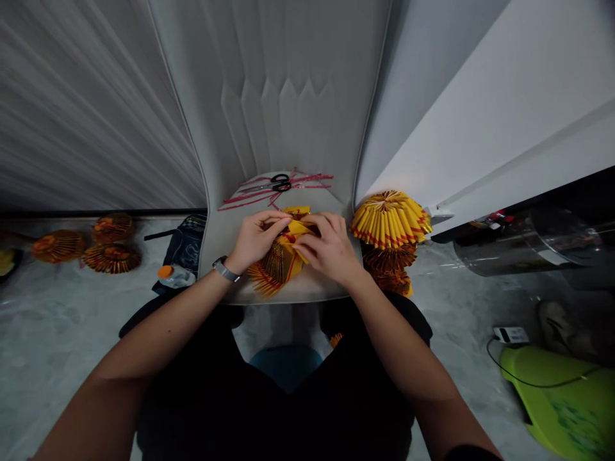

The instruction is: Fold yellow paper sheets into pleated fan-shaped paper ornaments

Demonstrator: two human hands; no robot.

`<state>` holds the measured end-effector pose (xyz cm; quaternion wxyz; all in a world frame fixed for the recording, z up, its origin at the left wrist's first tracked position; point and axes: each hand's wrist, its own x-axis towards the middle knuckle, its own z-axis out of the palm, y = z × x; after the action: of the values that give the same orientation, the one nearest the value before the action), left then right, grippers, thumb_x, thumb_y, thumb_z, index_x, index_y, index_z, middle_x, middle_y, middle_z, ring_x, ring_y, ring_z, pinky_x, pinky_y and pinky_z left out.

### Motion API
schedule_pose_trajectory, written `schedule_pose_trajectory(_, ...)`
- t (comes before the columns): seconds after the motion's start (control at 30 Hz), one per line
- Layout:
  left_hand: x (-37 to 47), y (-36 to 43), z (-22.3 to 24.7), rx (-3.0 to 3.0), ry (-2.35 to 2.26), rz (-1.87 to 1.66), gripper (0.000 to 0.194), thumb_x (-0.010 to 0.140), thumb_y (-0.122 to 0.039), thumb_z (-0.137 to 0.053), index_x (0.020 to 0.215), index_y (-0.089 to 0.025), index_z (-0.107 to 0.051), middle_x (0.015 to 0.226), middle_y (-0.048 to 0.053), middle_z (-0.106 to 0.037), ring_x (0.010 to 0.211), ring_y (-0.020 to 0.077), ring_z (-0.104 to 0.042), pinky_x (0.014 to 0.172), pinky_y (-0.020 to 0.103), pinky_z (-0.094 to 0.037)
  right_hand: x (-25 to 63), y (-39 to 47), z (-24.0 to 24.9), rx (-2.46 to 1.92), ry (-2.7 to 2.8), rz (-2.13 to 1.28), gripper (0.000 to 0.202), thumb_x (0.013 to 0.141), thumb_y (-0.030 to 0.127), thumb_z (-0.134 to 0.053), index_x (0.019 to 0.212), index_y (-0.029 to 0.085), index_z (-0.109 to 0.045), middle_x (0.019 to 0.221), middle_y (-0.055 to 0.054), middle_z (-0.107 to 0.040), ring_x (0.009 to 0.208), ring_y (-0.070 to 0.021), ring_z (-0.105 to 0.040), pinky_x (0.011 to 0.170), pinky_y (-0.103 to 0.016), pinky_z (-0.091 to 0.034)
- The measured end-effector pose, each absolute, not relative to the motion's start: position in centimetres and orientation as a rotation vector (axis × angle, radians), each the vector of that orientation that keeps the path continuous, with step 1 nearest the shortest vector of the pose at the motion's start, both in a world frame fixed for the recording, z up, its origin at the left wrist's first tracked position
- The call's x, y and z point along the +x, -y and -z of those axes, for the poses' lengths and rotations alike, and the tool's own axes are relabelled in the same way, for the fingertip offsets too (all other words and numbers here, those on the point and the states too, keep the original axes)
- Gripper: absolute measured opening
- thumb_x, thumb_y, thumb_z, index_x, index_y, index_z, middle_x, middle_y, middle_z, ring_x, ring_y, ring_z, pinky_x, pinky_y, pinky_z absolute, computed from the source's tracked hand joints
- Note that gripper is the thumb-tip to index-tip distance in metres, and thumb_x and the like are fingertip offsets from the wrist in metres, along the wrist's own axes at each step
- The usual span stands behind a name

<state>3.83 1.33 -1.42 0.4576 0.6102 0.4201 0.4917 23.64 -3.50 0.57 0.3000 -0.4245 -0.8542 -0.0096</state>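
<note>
"Pinched, both of them. The left hand [259, 240] has thumb and forefinger pressed together at the top of the pleated yellow paper [271, 266], and the right hand [331, 250] has thumb and fingers closing on a folded flap."

"Where does the piece sit?"

"Right under the fingers, low on the pale chair seat [312, 286], towards the knees. Its pleats fan out below the left hand; the flatter folds lie between the two hands."

"So what step would you call it?"

"Close handwork on the folds, I'd judge: opening or arranging a flap. The fingers hide the exact spot, so I can't tell whether anything is being tied or tucked."

"And what would the next move call for?"

"Light fingertips, I'd say. One side wants steadying while the other works the flap, or the thin sheet may crease or tear."

"Anything close by?"

"Just beyond the paper, black-handled scissors [275, 186] lie among red strips [235, 203], untouched by either hand. Off the seat to the right, a yellow pleated piece [390, 223] rests above darker pleated pieces [390, 257]."

"And on the left?"

"An orange-capped bottle [177, 276] beside a dark bundle [188, 244], then more pleated rounds [112, 257] on the floor."
</note>
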Motion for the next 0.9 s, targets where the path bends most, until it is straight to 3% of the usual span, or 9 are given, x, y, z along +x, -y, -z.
schedule_pose_trajectory(0.17, 4.0, -1.4, 1.3, 1.478, -1.029, -1.206, 0.039, 0.08, -0.053, -0.077, 0.092, -0.015, -0.076, 0.092, 0.009, -0.079, 0.081, 0.0179, -0.074, 0.075, 0.027, -0.06, 22.1, 4.8, -0.5, -0.847, 2.422, 0.173, 0.017, 0.101, 0.029, -0.055, 0.1, 0.024, -0.071, 0.115, -0.004, -0.071, 0.115, -0.0229, -0.052, 0.108, -0.045, -0.034)
schedule_pose_trajectory(0.5, 3.8, -1.3, 1.2, 1.528, -1.032, -1.181, 0.041, 0.08, -0.054, -0.077, 0.093, -0.015, -0.077, 0.093, 0.01, -0.079, 0.084, 0.0198, -0.075, 0.077, 0.028, -0.06, 23.4, 3.9, -0.5, -1.104, 2.455, 0.115, 0.026, 0.106, 0.029, -0.042, 0.1, 0.018, -0.065, 0.086, -0.006, -0.073, 0.088, -0.0198, -0.059, 0.086, -0.037, -0.032)
schedule_pose_trajectory(0.67, 4.0, -1.2, 1.3, 1.564, -1.003, -1.178, 0.039, 0.082, -0.051, -0.076, 0.094, -0.015, -0.077, 0.094, 0.01, -0.079, 0.086, 0.0204, -0.076, 0.079, 0.029, -0.06, 23.7, 3.7, -0.9, -1.29, 2.393, 0.08, 0.032, 0.108, 0.031, -0.038, 0.096, 0.017, -0.064, 0.084, -0.007, -0.073, 0.08, -0.0195, -0.06, 0.08, -0.036, -0.028)
schedule_pose_trajectory(0.9, 3.8, -1.3, 1.1, 1.55, -0.992, -1.195, 0.036, 0.083, -0.048, -0.076, 0.094, -0.014, -0.078, 0.092, 0.01, -0.08, 0.081, 0.0183, -0.075, 0.074, 0.026, -0.06, 24.0, 3.8, -0.9, -1.237, 2.312, -0.107, 0.024, 0.105, 0.034, -0.046, 0.1, 0.02, -0.066, 0.093, -0.005, -0.075, 0.089, -0.0203, -0.061, 0.086, -0.036, -0.032)
